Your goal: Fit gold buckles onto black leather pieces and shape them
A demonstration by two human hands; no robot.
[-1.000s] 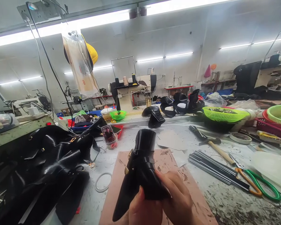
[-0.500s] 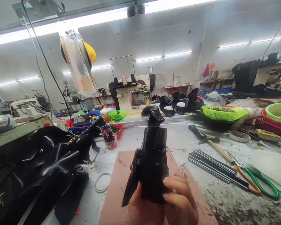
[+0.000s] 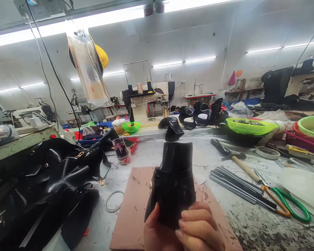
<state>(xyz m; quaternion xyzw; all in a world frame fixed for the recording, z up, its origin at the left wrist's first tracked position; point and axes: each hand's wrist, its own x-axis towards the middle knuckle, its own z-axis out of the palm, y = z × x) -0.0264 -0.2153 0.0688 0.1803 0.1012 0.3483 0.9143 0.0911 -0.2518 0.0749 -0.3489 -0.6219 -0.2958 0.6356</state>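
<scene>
A black leather boot upper [image 3: 176, 181] with a strap and a gold-coloured buckle on its left side stands upright between my hands. My left hand [image 3: 158, 230] grips its lower left edge, thumb showing in front. At the lower right, my right hand [image 3: 200, 226] holds it with curled fingers. Beneath them lies a pinkish-brown board [image 3: 131, 195]. What the hidden fingers do behind the leather cannot be seen. Just beyond the piece sits another black boot upper [image 3: 171, 127].
Piled black leather pieces [image 3: 60, 181] cover the left side. A phone [image 3: 120, 148] leans on a cup. To the right lie black strips [image 3: 238, 184], a hammer [image 3: 244, 167] and green-and-orange-handled scissors [image 3: 290, 205]. A green basket [image 3: 251, 126] and more boot uppers [image 3: 201, 113] stand behind.
The boot upper has shifted slightly right and turned, its top now looking wider. My right hand has moved slightly down, its fingers more curled. The left hand stays nearly in place.
</scene>
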